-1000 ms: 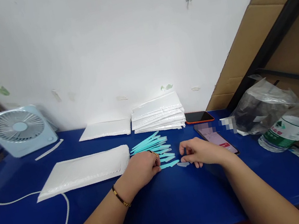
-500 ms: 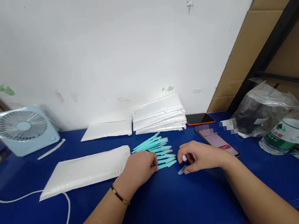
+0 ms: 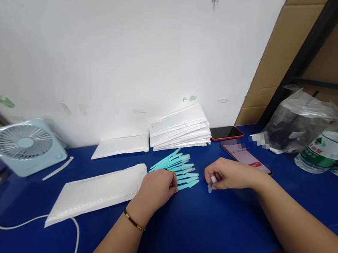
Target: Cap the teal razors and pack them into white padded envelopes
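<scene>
Since a second ago, a small clear piece (image 3: 210, 187) had gone from the blue table (image 3: 188, 236) into the right hand (image 3: 226, 173). Far left stood a light blue fan (image 3: 26, 143), with a white cord (image 3: 74, 248) nearer. Next lay a big white packet (image 3: 97, 192). Just beside it, the left hand (image 3: 159, 185) was curled over the blue-green sticks (image 3: 187, 179), hiding their left ends, so I couldn't tell if it gripped any. A white pile (image 3: 178, 128) sat behind them. Then came the right hand, pinching the clear piece. Two phones (image 3: 249, 158), a see-through bag (image 3: 298, 116) and a bottle (image 3: 326, 149) crowded the right side.
</scene>
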`<state>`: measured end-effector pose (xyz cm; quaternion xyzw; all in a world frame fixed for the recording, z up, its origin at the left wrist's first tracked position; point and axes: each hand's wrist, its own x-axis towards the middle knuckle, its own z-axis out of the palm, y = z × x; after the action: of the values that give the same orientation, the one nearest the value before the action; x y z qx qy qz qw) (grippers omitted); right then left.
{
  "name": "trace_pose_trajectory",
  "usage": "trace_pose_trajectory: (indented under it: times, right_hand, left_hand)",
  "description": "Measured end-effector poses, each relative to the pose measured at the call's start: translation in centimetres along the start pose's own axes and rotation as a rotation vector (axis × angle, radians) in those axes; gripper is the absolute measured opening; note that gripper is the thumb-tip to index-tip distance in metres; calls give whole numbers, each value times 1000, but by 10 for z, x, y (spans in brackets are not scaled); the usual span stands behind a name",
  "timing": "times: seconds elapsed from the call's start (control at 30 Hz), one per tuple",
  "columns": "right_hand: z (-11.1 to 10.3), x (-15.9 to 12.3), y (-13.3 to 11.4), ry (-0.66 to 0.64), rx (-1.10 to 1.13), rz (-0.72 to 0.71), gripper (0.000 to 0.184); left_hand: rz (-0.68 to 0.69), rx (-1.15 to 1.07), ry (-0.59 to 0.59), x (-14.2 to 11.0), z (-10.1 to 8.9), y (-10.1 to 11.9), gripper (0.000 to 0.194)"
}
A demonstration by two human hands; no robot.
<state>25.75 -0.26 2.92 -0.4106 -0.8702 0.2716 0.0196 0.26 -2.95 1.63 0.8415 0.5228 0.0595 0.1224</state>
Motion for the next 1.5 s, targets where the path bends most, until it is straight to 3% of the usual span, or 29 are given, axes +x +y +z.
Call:
trace_pose_trajectory:
  times: [0.23,0.5,0.53,0.6,0.67,0.7,0.77,0.87,0.97,1.17,1.33,1.5]
  right_hand:
    - [11,16,4,192,-30,-78,5]
    - [22,23,-7,193,40,-142,9]
    - [21,22,-8,191,44,-142,10]
    - [19,20,-9,215,40,-148,24]
    - [16,19,-8,267,21,-150,55]
    - [15,19,-7,288,15,-143,71]
    - [15,21,0,294,15,-110,94]
    - [18,27,12,261,22,-66,111]
    - [20,33,17,217,4,-80,111]
    - [24,33,-1,234,-48,-197,64]
    - [21,27,-3,240,56,-225,71]
    - [2,39,12,268,4,-182,36]
  left_hand:
    - [31,11,4,1,0,0,4]
    - [58,-42,21,3,4,1,9]
    - [57,-30,55,3,5,0,15]
    - [34,-4,163,4,5,-2,54]
    - [-22,9,228,6,7,-6,102]
    - [-48,5,218,7,9,-9,117]
    - [-58,-23,144,11,11,-14,125]
    - [21,-84,57,15,13,-16,107]
    - [109,-98,46,14,13,-7,80]
    - [226,8,109,9,17,14,36]
    - [246,9,148,7,17,14,30]
    - [250,-90,100,3,11,10,39]
